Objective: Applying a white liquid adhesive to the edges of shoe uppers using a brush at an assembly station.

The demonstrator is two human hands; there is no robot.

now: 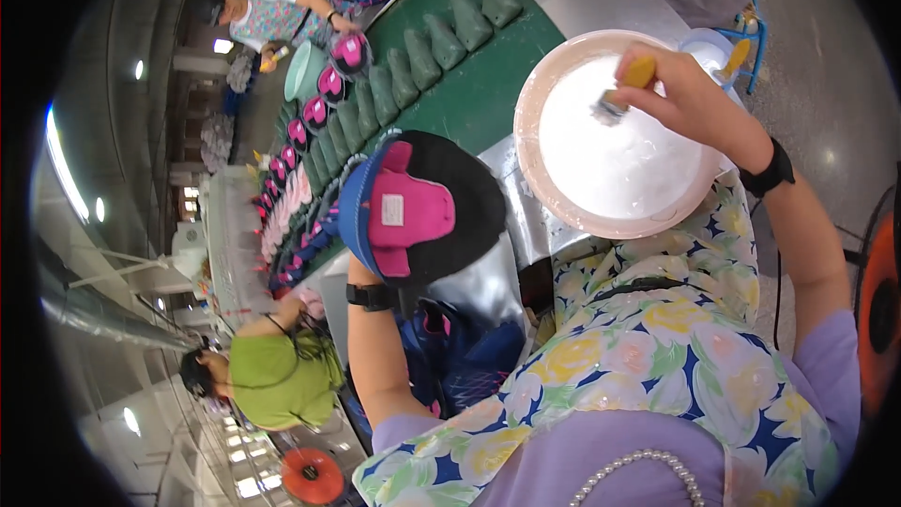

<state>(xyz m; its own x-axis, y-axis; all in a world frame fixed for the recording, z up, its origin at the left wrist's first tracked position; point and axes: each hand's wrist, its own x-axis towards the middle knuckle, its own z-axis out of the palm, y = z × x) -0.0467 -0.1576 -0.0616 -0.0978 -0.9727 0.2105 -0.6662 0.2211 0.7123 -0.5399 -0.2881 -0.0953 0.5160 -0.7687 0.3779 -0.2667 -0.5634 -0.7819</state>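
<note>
My left hand (360,272) holds up a blue shoe upper (479,211) with a black inside and a pink lining piece that carries a white label. Most of the fingers are hidden behind it. My right hand (668,92) is closed round the yellow handle of a brush (638,72). The bristle end hangs over a pale pink basin (528,155) of white liquid (610,164), and glare and blur hide whether it touches the surface.
Left of the basin runs a green conveyor belt (507,66) with a row of green shoe lasts (450,42) and more pink-lined uppers (330,84). Blue uppers (469,357) lie piled by my left forearm. Co-workers stand at far left (282,14) and lower left (286,371).
</note>
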